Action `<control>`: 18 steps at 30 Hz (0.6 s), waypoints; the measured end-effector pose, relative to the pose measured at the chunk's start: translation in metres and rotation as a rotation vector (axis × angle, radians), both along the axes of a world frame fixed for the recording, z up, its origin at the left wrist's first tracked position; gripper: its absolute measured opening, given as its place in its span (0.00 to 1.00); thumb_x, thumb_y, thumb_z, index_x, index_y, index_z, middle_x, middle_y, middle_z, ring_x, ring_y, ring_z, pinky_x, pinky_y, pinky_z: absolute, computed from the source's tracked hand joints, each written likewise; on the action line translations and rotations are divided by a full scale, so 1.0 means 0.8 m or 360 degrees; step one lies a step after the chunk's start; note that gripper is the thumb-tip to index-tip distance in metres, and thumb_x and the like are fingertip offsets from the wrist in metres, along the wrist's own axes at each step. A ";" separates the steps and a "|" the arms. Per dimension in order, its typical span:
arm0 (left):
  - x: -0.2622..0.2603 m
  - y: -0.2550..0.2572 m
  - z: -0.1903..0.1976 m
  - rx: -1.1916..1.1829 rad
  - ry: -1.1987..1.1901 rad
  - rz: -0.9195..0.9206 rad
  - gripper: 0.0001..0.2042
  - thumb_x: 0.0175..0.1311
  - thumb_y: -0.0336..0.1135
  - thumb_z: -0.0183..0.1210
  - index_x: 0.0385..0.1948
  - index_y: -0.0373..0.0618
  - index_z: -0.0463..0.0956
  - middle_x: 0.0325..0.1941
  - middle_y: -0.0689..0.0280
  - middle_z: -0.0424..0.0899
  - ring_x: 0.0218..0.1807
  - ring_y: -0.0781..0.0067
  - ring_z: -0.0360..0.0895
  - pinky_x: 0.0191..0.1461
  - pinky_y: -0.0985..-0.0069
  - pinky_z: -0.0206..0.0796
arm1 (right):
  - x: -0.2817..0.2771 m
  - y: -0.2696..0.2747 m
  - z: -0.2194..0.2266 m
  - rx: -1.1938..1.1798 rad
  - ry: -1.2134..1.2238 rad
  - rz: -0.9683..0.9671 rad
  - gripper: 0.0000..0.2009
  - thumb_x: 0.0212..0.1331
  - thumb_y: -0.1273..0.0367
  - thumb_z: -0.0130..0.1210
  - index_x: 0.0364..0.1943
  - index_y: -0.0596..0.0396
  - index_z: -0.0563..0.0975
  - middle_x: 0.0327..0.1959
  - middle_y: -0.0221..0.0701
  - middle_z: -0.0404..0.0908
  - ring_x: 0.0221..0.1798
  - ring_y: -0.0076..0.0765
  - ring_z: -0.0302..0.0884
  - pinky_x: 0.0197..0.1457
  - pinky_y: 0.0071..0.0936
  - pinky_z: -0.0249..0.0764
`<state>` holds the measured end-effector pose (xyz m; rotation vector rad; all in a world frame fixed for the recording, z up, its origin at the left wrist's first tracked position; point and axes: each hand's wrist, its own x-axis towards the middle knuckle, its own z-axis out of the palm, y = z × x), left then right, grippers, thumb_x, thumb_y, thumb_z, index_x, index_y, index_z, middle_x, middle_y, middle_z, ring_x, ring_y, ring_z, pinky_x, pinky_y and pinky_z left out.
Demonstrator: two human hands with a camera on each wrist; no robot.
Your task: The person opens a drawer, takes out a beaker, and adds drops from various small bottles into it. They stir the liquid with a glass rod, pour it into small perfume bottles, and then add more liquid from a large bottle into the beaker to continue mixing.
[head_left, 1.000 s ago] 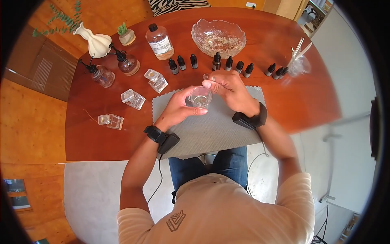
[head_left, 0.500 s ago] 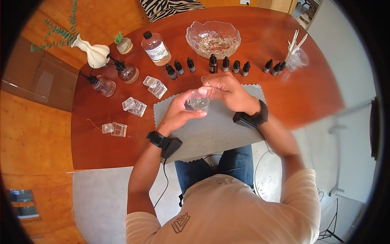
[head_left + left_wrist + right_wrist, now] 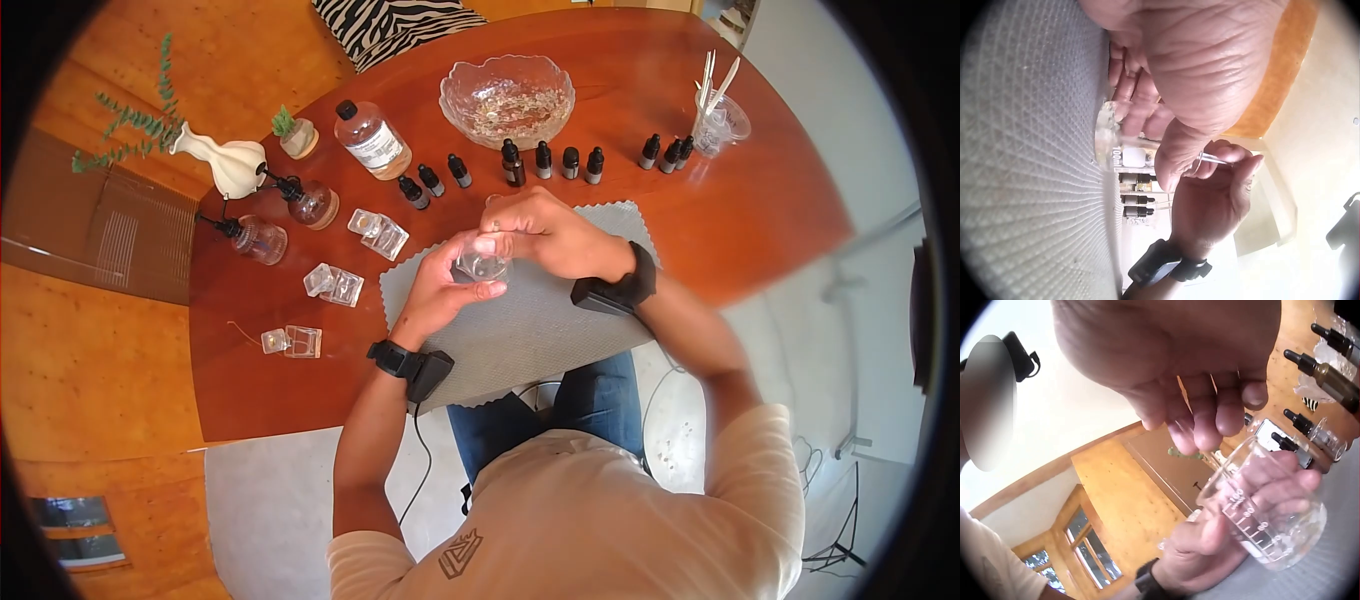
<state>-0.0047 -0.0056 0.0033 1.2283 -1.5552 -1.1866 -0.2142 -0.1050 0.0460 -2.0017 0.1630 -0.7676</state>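
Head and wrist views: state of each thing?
Beaker, open-topped, held in left hand
Rod, pinched by right hand at beaker mouth
Labelled bottle, upright, capped
Small bottles, upright, capped
Pump bottles, upright, heads fitted
Glass bowl, uncovered, holding bits
White vase, holding green sprig
Clear cup, holding white sticks
Square bottles, stoppering unclear

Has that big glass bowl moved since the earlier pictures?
No: the glass bowl sits in the same place behind the tall brown dropper bottle in the head view.

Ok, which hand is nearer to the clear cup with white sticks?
The right. In the head view, the right hand is left of and below the cup; the left hand, gripping the glass beaker, is farther left and lower.
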 end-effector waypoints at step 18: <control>0.002 0.000 -0.007 0.0026 0.0008 -0.0007 0.33 0.52 0.40 0.79 0.60 0.39 0.76 0.56 0.64 0.83 0.61 0.71 0.78 0.68 0.71 0.66 | 0.008 0.007 -0.004 0.0026 -0.0243 -0.0039 0.21 0.73 0.63 0.58 0.24 0.65 0.72 0.19 0.37 0.69 0.24 0.34 0.65 0.31 0.35 0.64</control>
